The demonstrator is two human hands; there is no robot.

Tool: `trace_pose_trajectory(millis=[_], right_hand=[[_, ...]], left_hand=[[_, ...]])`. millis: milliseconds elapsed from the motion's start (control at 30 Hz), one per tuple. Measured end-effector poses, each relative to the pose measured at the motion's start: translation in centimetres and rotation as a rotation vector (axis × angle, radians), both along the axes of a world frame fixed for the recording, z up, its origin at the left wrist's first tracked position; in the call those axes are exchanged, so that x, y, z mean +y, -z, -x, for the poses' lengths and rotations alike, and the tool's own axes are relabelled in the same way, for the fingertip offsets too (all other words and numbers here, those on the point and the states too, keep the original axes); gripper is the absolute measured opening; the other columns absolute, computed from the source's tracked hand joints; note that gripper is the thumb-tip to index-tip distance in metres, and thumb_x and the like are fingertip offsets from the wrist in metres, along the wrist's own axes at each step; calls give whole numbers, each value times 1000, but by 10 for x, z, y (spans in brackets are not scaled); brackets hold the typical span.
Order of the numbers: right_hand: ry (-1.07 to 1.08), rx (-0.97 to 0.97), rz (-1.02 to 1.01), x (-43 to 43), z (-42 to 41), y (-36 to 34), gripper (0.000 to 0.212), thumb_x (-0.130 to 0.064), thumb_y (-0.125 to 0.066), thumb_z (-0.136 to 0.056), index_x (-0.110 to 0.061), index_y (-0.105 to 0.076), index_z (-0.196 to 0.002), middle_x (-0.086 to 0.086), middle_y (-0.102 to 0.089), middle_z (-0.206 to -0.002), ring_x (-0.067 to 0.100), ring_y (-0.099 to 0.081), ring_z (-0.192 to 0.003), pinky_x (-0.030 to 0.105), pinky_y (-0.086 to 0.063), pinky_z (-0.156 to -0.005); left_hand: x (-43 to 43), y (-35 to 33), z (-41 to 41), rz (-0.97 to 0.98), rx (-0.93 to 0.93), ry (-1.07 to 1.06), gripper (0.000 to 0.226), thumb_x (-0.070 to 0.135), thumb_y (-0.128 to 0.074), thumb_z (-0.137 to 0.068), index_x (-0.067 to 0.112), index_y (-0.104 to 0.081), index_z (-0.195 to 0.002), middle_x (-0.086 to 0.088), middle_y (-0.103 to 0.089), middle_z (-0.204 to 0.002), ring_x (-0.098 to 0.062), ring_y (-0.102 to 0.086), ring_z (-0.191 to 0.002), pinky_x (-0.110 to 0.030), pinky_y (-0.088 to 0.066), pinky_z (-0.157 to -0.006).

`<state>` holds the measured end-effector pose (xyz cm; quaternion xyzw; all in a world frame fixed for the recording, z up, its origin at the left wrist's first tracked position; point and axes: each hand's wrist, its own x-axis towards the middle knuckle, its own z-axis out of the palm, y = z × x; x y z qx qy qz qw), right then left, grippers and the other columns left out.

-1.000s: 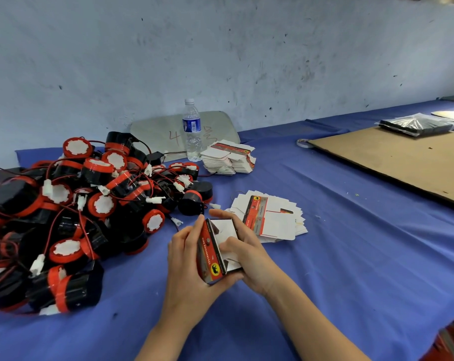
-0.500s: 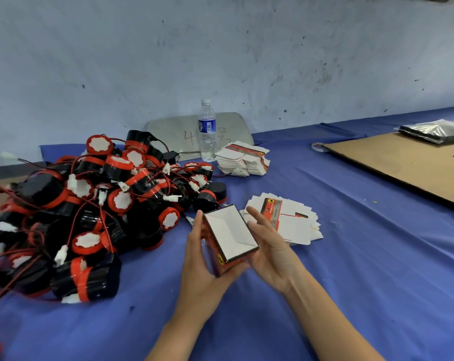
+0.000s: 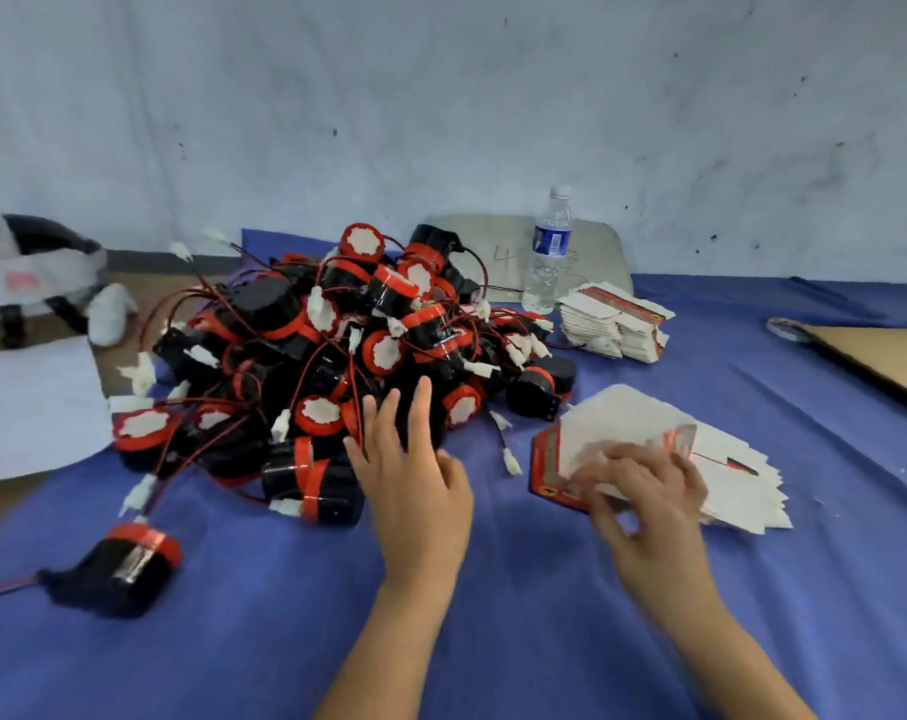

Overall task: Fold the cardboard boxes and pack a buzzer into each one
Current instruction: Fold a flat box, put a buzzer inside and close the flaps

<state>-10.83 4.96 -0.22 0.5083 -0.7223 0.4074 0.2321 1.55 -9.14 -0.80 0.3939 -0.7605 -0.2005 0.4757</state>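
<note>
A big heap of black buzzers [image 3: 368, 335] with red bands, white labels and red wires lies on the blue cloth. My left hand [image 3: 415, 475] is stretched out with straight fingers, its tips at the near edge of the heap, holding nothing. My right hand [image 3: 643, 491], blurred, grips the folded red-and-white cardboard box [image 3: 547, 472] low over the fanned stack of flat box blanks [image 3: 726, 459]. One buzzer [image 3: 123, 563] lies apart at the near left.
A second stack of box blanks [image 3: 612, 319] and a water bottle [image 3: 547, 252] stand behind the heap. A brown cardboard sheet [image 3: 882, 361] covers the far right. White paper [image 3: 25, 402] and a white-and-black strapped object [image 3: 30, 278] lie at the left.
My left hand has let go of the box and reached left to the buzzer heap. My right hand now holds the box alone, lower and to the right. The view has swung left.
</note>
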Motion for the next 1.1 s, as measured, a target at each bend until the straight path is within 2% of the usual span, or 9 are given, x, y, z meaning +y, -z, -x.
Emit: trace_pose_trajectory(millis=[100, 200, 333, 500, 633, 733, 800, 967, 1100], right_hand=[[-34, 126, -113, -6, -11, 12, 17, -1, -63, -66, -17, -67, -72, -14, -62, -77, 7, -51, -97, 49, -26, -100], [-98, 88, -80, -2, -12, 13, 16, -10, -52, -78, -14, -67, -72, -13, -64, -80, 4, -53, -95, 53, -33, -96], [-137, -32, -20, 3, -14, 10, 26, -19, -44, -81, -9, -68, -75, -9, -63, -82, 4, -54, -87, 43, -41, -86], [-141, -97, 1, 4, -20, 6, 24, -19, -45, -85, -9, -66, -77, -3, -64, -82, 1, -56, -83, 12, -41, -75], [-188, -122, 42, 6, -23, 9, 24, -15, -44, -86, -3, -63, -77, 3, -61, -79, 8, -54, -74, 15, -40, -67], [-181, -146, 130, 6, -23, 10, 17, -15, -45, -87, -9, -61, -83, 5, -60, -77, 5, -55, -74, 12, -40, -67], [-198, -154, 145, 7, -24, 10, 19, -15, -45, -87, -7, -62, -88, 4, -60, -78, 3, -56, -76, 11, -40, -68], [-190, -159, 209, 4, -25, 9, 21, -14, -44, -89, -7, -63, -94, 1, -64, -86, -6, -57, -87, 8, -41, -75], [-309, -258, 229, 4, -31, 10, 28, -27, -38, -98, -18, -62, -109, -9, -70, -98, -5, -63, -94, 11, -45, -80]], left_hand=[[-7, 8, -3, -173, -141, 91, 65, 8, -51, -94, 27, -26, -151, -9, -11, -161, -26, 3, -150, -43, -17, -120], [-4, 20, 2, -164, -341, 106, 69, 18, -50, -95, 33, -15, -153, -1, 4, -162, -28, 11, -149, -40, -17, -119], [-12, 25, 6, -146, -354, 4, 71, 25, -53, -93, 40, -17, -151, 3, -4, -162, -26, -26, -136, -37, -28, -107], [-22, 25, 24, -210, -416, -56, 73, 39, -56, -91, 54, -11, -147, -12, -16, -158, -33, -33, -130, -46, -28, -106], [-37, 15, 35, -319, -409, -60, 66, 48, -60, -89, 44, -26, -146, -12, -33, -146, -38, -41, -123, -46, -34, -102], [-37, 5, 30, -321, -381, -51, 45, 39, -57, -91, 39, -42, -134, -12, -44, -128, -40, -54, -103, -41, -43, -80], [-27, -2, 25, -369, -245, 49, 37, 37, -59, -90, 37, -48, -125, -8, -50, -114, -37, -58, -96, -36, -41, -69], [19, -39, -15, -480, 856, 523, 21, 30, -57, -79, 30, -61, -99, 2, -58, -77, -11, -50, -59, -22, -42, -57], [58, -45, -32, -528, 793, 885, 27, 41, -49, -81, 26, -65, -97, -1, -60, -78, -12, -52, -60, -20, -42, -52]])
